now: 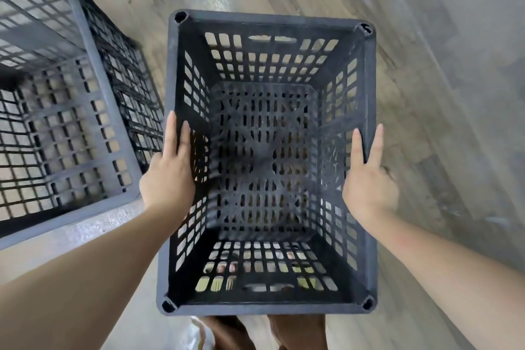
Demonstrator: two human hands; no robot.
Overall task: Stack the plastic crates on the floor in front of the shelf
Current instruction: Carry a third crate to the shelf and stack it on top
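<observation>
Directly below us sits a dark grey lattice crate (270,162), open side up, its long axis running away from us, seen against the grey wood-plank floor (426,37). Our left hand (170,173) lies flat along the crate's left rim, fingers straight and close together, pointing forward; it presses the rim from the outside rather than curling round it. Our right hand (368,179) meets the right rim the same way, with the fingers spread a little: one lies inside the wall, another outside it, so the rim passes between them. Neither hand is closed into a fist. We cannot tell whether the crate rests on the floor or is lifted clear of it. To the left, just beside it, stands a second crate (65,105) of the same lattice kind, cut off by the edge of view. Through the near wall's slots we see our toes (227,267).
</observation>
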